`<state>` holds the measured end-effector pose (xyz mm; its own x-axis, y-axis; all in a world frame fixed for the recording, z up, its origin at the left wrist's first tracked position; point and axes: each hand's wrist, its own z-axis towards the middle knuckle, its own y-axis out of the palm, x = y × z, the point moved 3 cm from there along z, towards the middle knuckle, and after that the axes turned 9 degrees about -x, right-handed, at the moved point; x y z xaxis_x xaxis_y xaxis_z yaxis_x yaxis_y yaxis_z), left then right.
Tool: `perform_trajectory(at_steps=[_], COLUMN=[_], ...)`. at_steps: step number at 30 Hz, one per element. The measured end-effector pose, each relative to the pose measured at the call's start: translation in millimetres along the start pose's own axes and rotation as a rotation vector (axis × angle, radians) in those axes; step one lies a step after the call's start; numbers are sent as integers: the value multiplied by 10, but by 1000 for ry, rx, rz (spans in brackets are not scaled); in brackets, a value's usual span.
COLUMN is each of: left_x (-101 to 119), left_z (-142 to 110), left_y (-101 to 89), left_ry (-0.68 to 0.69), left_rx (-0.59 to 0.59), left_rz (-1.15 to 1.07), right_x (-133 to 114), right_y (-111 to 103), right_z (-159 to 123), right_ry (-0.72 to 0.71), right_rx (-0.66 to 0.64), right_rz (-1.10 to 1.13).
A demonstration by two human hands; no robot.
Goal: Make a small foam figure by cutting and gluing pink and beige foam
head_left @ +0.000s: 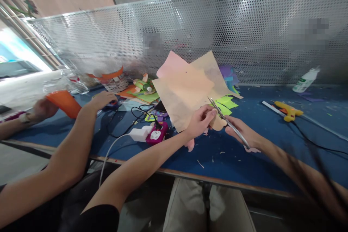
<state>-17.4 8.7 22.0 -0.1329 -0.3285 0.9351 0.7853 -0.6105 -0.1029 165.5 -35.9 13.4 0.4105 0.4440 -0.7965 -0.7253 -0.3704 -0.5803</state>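
Note:
My left hand [201, 119] pinches a small tan paper piece [218, 123] with a rounded lower edge. Around the handle end of a pair of metal scissors [236, 131] my right hand [241, 130] is closed, and the blades point up and left beside the paper piece. Behind both hands lies a large tan paper sheet [179, 105] over a pink sheet [170, 63]. Bright green paper leaves [225, 105] sit just beyond the scissors. Pink scraps [191, 145] rest below my left hand.
A magenta power socket [159, 133] with a white plug [140, 133] stands left of my forearm. Right are a yellow glue gun [290, 110] and a white bottle [306, 79]. A co-worker's hand [101, 100] works at left near orange paper [65, 102]. A perforated metal panel [244, 32] backs the table.

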Motion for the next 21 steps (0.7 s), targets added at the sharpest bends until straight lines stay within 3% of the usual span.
perform_trajectory(at_steps=[5, 10, 21], left_x=[-28, -43, -63], left_z=[15, 16, 14], left_y=[-70, -116, -123], left_ry=[75, 138, 135], left_rx=[56, 104, 73], left_rz=[23, 112, 169], right_x=[114, 79, 6], right_y=[2, 2, 5], right_z=[3, -22, -50], right_ry=[31, -1, -30], right_rx=[-15, -71, -99], right_rz=[-41, 3, -3])
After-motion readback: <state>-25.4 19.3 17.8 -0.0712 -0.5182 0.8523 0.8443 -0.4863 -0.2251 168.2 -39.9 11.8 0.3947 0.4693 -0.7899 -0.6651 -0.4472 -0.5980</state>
